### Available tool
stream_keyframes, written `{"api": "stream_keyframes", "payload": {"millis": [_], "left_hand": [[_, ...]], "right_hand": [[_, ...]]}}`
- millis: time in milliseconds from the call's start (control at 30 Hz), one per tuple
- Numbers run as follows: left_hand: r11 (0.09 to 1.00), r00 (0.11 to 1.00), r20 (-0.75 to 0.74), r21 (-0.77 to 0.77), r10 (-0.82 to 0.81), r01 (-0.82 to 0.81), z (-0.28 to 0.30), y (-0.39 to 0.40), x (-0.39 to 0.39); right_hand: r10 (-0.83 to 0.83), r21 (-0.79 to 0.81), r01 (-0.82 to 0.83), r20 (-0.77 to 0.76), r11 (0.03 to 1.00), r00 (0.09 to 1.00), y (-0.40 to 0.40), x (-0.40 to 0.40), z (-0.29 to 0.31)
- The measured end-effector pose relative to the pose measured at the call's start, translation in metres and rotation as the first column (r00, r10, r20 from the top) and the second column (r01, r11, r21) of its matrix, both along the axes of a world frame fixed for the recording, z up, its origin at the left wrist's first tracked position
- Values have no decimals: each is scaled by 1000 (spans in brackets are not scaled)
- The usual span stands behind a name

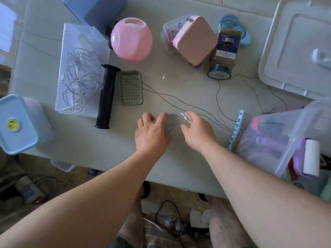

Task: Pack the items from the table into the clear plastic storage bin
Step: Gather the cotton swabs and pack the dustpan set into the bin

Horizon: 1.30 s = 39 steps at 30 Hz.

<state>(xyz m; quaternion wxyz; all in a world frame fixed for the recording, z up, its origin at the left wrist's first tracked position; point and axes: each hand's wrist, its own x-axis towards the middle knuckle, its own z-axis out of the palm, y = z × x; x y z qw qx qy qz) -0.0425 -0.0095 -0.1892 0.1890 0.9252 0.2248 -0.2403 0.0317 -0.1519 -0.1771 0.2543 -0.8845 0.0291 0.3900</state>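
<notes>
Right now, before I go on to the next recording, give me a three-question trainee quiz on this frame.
1. True or false: the black handle grip stands upright on the table.
2. What does the right hand hold? A) cotton swabs B) a pen C) a spoon
3. Which green thing lies just right of the grip?

Key
1. False: it lies flat.
2. A; the left hand touches a small clear packet.
3. The green soap tray.
</notes>
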Motion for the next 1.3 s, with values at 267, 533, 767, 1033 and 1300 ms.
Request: {"api": "stream_keyframes", "payload": {"millis": [267,533,767,1033,1300], "left_hand": [[999,1000,21,-40,10,-9,-1,5,-19],[955,952,-86,-13,295,-297,1,35,-107],[767,747,-179,97,641,-635,3,56,-166],[355,432,-280,-284,857,-890,-1,45,-198],[569,655,-106,-406,748,-715,83,41,-137]], "right_hand": [[428,-77,-424,45,902,903,25,-20,-3],[574,-53,-571,91,819,814,52,-58,-15],[681,7,-683,76,730,729,97,-98,-25],[718,-1,-718,33,696,695,104,-115,-23],[679,117,-678,37,726,733,43,-61,72]]}}
